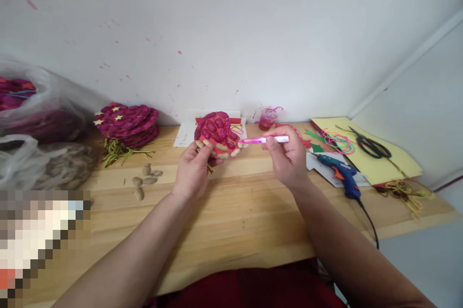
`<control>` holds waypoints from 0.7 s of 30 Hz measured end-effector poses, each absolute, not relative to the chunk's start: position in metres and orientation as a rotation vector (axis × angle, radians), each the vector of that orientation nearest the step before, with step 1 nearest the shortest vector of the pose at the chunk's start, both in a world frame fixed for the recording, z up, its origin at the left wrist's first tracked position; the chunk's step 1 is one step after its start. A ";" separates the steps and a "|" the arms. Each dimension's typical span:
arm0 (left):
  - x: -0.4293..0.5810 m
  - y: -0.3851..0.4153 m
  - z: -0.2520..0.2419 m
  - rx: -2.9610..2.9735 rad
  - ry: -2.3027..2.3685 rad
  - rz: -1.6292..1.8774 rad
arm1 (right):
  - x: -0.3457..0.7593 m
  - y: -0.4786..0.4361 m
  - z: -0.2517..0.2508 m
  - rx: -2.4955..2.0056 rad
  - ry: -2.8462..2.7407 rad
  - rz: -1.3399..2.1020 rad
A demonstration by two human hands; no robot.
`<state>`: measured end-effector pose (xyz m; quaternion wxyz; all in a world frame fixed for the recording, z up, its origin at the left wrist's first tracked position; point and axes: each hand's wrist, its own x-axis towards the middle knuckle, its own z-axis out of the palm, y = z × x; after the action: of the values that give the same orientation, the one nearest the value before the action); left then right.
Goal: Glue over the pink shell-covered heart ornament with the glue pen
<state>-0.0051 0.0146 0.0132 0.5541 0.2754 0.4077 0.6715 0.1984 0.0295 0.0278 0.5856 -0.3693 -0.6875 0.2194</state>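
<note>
I see left hand pinching peanut disc over table, lower nuts bare tan. Right hand fingers gripping brush, tip at disc's right edge. From disc: paint cup right-rear, glue gun right, magenta stack left, 5 loose peanuts left-front.

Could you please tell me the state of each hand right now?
Left hand: closed, holding the peanut-covered red piece by its edge.
Right hand: closed, holding the pink-and-white brush.
</note>
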 end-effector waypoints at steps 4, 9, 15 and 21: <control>-0.005 0.014 0.013 0.646 0.955 1.574 | 0.199 0.029 0.029 -0.835 -1.646 0.580; -0.006 0.013 0.014 0.612 0.950 1.555 | 0.202 0.031 0.028 -0.851 -1.630 0.531; -0.006 0.015 0.012 0.598 0.973 1.537 | 0.201 0.025 0.034 -0.828 -1.778 0.333; -0.006 0.016 0.009 0.623 1.004 1.515 | 0.200 0.024 0.038 -0.836 -1.797 0.329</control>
<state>-0.0065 0.0158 0.0089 0.5730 0.2657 0.4283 0.6462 0.2003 0.0235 0.0379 0.5365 -0.3513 -0.7548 0.1381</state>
